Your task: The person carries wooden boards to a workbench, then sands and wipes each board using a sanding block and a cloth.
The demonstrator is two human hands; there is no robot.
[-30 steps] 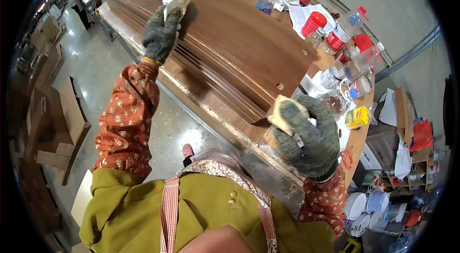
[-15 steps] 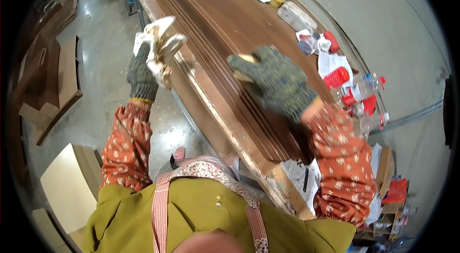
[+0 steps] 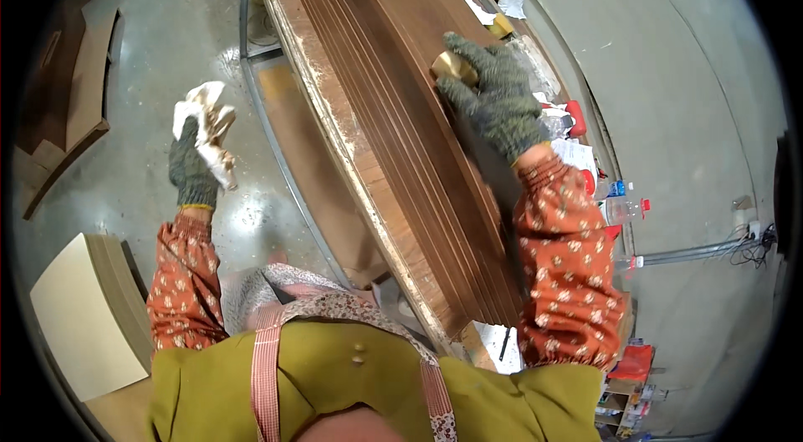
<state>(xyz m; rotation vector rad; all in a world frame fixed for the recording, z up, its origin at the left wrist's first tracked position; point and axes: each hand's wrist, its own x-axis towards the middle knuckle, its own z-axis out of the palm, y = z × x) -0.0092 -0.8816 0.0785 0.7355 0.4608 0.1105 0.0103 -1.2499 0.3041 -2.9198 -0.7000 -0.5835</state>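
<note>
right hand point(image 3: 493, 99) curled on tan sanding block point(image 3: 452, 66), pressed to stacked wood boards point(image 3: 401, 124) for rubbing. left hand point(image 3: 194, 166) gripping stained rag point(image 3: 207, 120), off to side.

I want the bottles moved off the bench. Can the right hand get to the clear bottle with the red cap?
Probably yes. The right hand rests on the wood panels holding a tan block, so it would need freeing first; the bottle lies just right of that forearm, nothing between.

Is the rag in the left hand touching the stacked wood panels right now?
Apart. The head view shows the left hand holding the white rag up over the floor, with bare floor visible between it and the wood panels.
</note>
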